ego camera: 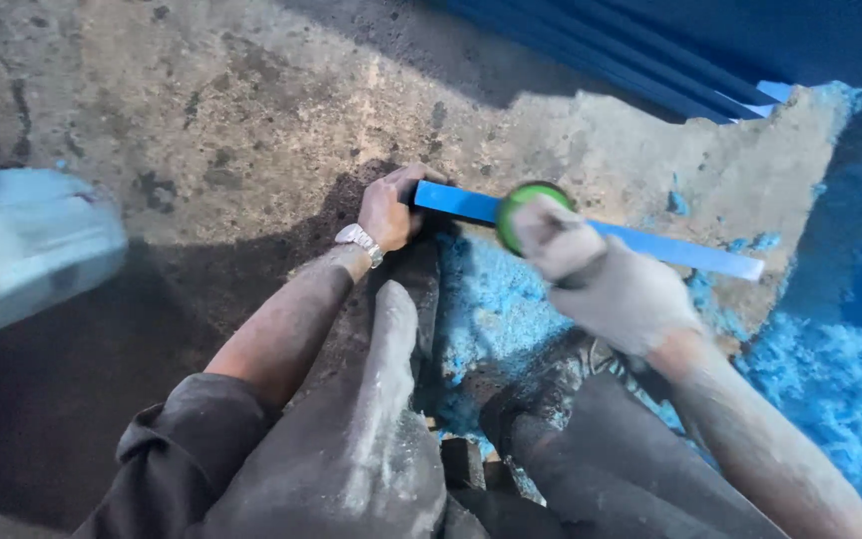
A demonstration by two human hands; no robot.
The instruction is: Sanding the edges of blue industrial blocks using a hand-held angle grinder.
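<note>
Left hand (388, 208) fingers grip the blue strip (650, 243) end; gloved right hand (611, 284) fingers press a green disc (513, 208) onto it. Blue shavings (830, 389) cover the concrete floor (251, 110); blue sheets (650, 50) stacked beyond.

Only 1 view: a head-worn camera looks steeply down and forward, close over the person's knees and forearms, onto the rough stained concrete floor (251, 110). The left hand (388, 208) and gloved right hand (606, 284) sit mid-frame.
</note>
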